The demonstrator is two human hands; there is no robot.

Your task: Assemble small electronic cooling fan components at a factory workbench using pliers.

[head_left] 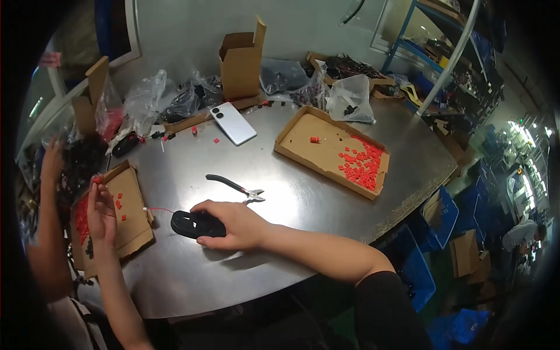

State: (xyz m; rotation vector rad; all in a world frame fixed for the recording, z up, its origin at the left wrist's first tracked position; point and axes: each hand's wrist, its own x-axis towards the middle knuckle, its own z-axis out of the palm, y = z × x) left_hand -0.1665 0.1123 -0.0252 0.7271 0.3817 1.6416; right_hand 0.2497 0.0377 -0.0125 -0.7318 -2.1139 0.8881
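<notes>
My right hand (236, 226) is closed around a black oval plastic housing (188, 224) above the metal table. A thin red wire with a small white connector (146, 209) sticks out of the housing's left end. Raised over the left cardboard tray (137, 232), my left hand (102, 217) pinches a small red plastic part (97, 179) between its fingertips. Small red pieces (81, 224) and a few black ones lie in that tray. Just beyond my right hand are cutting pliers (236, 187) with black handles, their jaws pointing right.
A second cardboard tray (297, 153) with many red pieces (363, 166) lies far right. A silver phone (234, 123) rests near the back, before an upright carton (240, 73) and plastic bags (149, 102). A co-worker's arm (51, 216) is at far left. Blue bins (440, 213) stand beyond the table's right edge.
</notes>
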